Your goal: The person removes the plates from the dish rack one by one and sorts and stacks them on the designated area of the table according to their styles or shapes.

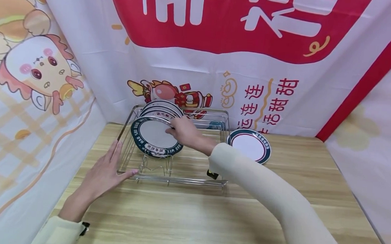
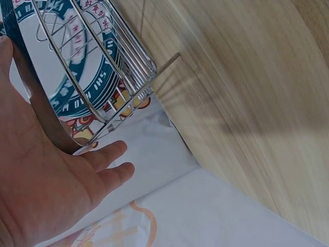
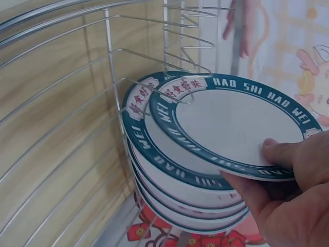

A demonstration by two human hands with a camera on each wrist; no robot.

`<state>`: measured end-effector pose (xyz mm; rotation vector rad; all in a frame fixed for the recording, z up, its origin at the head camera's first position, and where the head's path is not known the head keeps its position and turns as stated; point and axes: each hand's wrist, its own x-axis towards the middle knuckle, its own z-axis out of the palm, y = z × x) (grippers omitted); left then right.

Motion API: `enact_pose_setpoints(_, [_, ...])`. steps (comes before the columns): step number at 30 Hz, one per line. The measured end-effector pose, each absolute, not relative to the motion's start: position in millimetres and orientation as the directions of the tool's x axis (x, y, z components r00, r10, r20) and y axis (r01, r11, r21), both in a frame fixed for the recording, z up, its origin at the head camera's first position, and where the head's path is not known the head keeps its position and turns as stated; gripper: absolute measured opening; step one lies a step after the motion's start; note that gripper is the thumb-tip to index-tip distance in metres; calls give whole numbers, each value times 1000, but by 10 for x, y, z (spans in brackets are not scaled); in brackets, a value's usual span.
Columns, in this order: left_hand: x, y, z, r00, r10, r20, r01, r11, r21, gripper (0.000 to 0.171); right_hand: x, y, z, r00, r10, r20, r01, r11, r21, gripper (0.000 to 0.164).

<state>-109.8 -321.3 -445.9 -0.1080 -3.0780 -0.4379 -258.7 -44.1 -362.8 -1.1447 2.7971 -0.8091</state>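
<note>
A white plate (image 1: 151, 136) with a dark green lettered rim leans frontmost in a metal wire dish rack (image 1: 192, 180). My right hand (image 1: 186, 131) pinches this plate at its upper right edge, thumb on its white face and fingers behind, as the right wrist view shows. Several more plates (image 3: 149, 149) stand in a row behind it, partly hidden by the front one. Against the rack's left front corner rests my left hand (image 1: 101, 172), its fingers along the outer left side and the thumb by the front rail.
Another green-rimmed plate (image 1: 250, 145) stands right of the rack, partly behind my right sleeve (image 1: 239, 163). A small black tag (image 1: 212, 174) is at the rack's front right. Printed cloth (image 1: 192, 63) hangs behind the wooden table (image 1: 163, 223) and at both sides.
</note>
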Motion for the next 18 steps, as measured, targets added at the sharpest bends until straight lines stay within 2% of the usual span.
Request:
enact_pose_setpoints(7, [-1108, -3211, -4443, -997, 63, 42, 72, 958, 276, 118, -2611, -185, -3491, -743, -631, 225, -643, 577, -505, 26])
enact_pose_setpoints(11, [-1107, -3216, -4454, -997, 66, 43, 76, 958, 276, 117, -2611, -38, -3397, -746, -622, 238, -638, 567, -521, 23])
enact_pose_setpoints(14, [-1106, -3219, -4475, -996, 71, 46, 81, 958, 276, 117, -2607, 78, -3319, -761, -605, 234, -622, 576, -530, 21])
enact_pose_setpoints(18, [-1109, -3220, -4496, -996, 75, 51, 86, 958, 273, 117, -2603, 273, -3213, -788, -575, 220, -589, 601, -540, 27])
